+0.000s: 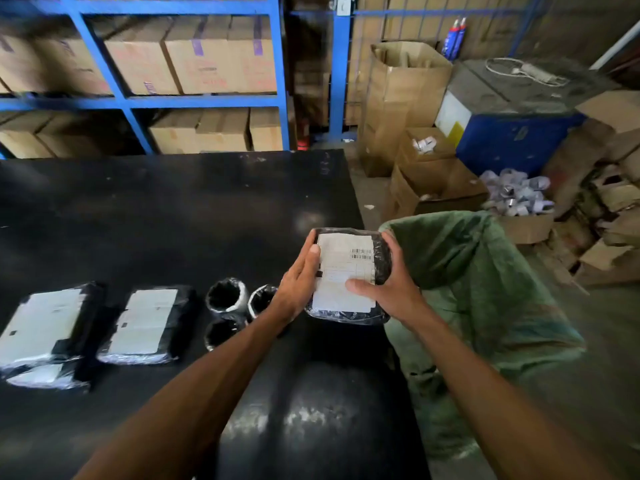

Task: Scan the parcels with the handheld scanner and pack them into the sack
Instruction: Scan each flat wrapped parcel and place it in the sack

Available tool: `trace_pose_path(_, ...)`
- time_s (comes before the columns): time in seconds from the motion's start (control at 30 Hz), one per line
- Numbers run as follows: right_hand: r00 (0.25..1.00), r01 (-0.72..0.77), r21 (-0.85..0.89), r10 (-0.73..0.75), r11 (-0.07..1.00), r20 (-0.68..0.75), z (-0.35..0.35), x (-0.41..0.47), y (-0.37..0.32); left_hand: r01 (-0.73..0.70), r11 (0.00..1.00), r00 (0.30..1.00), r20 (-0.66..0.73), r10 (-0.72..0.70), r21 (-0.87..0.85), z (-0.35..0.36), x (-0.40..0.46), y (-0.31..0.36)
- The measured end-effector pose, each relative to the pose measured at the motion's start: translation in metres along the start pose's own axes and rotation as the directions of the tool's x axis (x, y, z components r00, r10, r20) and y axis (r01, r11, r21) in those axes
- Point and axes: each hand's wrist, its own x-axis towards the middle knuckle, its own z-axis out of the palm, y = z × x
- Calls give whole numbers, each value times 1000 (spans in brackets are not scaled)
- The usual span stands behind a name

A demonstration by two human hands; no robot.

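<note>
Black plastic wraps the flat parcel that both hands hold over the right edge of the black bench, just beside the mouth of the green woven sack. The left hand holds its left side, the right hand its right side — each grip is closed on the parcel, thumbs on the white label. Two barcodes show on that label; the writing is too blurred to read. On the bench lie two more flat black parcels with white labels and three small round black-wrapped rolls. The far half of the bench is bare.
</note>
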Motion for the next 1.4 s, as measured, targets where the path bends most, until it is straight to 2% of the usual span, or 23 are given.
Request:
trace_pose_path(0.13, 998, -53, -58, 51, 997, -36, -98, 19, 26, 56, 995, 997, 47, -61, 87, 76, 41, 18)
trace_pose_path(0.23, 992, -105, -61, 100, 993, -83, -158, 30, 46, 98, 960, 992, 51, -116, 263, 127, 70, 28)
trace_pose_path(0.33, 974, -170, -24, 165, 985, -155, -197, 40, 67, 127, 871, 982, 66, -179, 475, 165, 86, 41)
trace_pose_path(0.43, 956, -231, 8, 228, 973, -186, -215, 57, 94, 182, 853, 963, 88, -256, 489, 191, 98, 46)
trace_pose_path(0.5, 956, -243, 12, 242, 970, -164, -219, 70, 112, 233, 851, 956, 49, -289, 470, 203, 111, 41)
trace_pose_path(0.57, 957, -268, -15, 265, 963, -119, -220, 81, 132, 230, 822, 958, 25, -285, 521, 218, 123, 35)
trace_pose_path(0.73, 928, -364, -108, 370, 925, 38, -207, 110, 182, 218, 732, 975, -107, -196, 645, 239, 136, 21)
trace_pose_path(1.0, 892, -403, -147, 424, 903, 157, -162, 162, 249, 170, 723, 983, -68, -169, 670, 220, 158, 0)
trace_pose_path(1.1, 873, -437, -184, 464, 880, 148, -157, 164, 266, 142, 743, 988, -51, -144, 654, 211, 163, -9)
trace_pose_path(1.23, 853, -432, -317, 496, 845, 161, -156, 171, 274, 142, 790, 988, -32, -153, 596, 202, 168, -19)
trace_pose_path(1.33, 829, -436, -463, 544, 772, 127, -158, 183, 303, 122, 783, 990, -21, -138, 610, 204, 168, -19)
trace_pose_path(1.4, 824, -425, -561, 560, 711, 86, -152, 185, 298, 132, 778, 988, -15, -155, 615, 206, 169, -17)
